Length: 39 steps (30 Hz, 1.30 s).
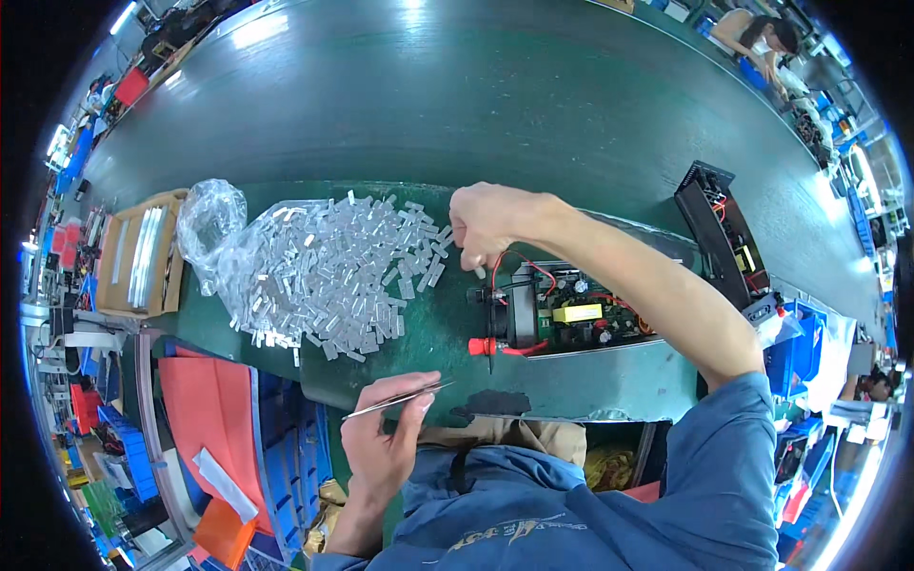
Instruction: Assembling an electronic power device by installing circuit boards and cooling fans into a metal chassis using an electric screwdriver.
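Observation:
My left hand (pixel 383 440) is at the table's near edge, its fingers closed on slim metal tweezers (pixel 388 403) whose tips point right. My right hand (pixel 495 221) reaches across to the far side, between a pile of small silvery metal pieces (pixel 347 271) and an opened electronic unit (pixel 562 335). Its fingers are curled down and pinched together; whatever they hold is too small to make out. Close below those fingers runs a red wire (pixel 519 255) of the unit. The unit shows a circuit board, a yellow-wrapped transformer (pixel 579 313) and a red terminal (pixel 482 347).
A clear plastic bag (pixel 211 224) lies under and beside the pieces. Left of it stands a cardboard box (pixel 143 257) with long metal strips. A second black unit (pixel 724 233) leans at the right. Beyond lies a wide green surface (pixel 409 105). Another person (pixel 757 43) works far right.

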### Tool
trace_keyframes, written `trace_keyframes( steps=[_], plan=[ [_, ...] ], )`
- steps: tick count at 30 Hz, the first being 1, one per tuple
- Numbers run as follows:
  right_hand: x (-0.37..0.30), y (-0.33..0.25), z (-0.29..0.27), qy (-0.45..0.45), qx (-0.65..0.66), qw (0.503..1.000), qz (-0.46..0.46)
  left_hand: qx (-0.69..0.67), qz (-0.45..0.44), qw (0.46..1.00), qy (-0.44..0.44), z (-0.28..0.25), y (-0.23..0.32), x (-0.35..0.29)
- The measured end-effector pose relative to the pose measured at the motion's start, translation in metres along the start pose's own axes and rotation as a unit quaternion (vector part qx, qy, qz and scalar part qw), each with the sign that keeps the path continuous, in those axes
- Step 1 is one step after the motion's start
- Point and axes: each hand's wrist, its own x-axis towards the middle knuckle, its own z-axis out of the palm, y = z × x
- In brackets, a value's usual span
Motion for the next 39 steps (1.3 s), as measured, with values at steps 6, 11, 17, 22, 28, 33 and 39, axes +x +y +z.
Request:
trace_keyframes(
  steps=[6,11,17,22,28,33,39],
  plan=[
    [-0.004,-0.001,-0.001,0.14,0.153,0.974,-0.093,-0.029,-0.007,0.999,0.015,0.002,0.0,0.001],
    [0.007,0.016,0.018,0.192,0.036,0.976,-0.094,-0.014,0.033,0.999,0.04,-0.002,-0.004,0.008],
    [0.002,0.002,0.019,0.207,-0.002,0.976,-0.06,-0.059,0.024,0.996,0.059,0.002,0.015,0.024],
    [0.006,0.011,0.018,0.197,-0.014,0.979,-0.055,-0.038,0.028,0.998,0.048,0.007,0.024,0.027],
    [-0.01,0.001,0.01,0.139,-0.015,0.989,-0.048,-0.045,0.042,0.998,0.033,0.009,0.022,0.023],
    [0.0,-0.004,0.008,0.026,0.061,0.998,0.013,-0.05,0.03,0.997,0.054,0.013,0.026,0.02],
    [-0.02,-0.006,0.017,0.209,0.003,0.978,-0.024,-0.033,0.024,0.998,0.056,0.016,0.026,0.026]
  ],
)
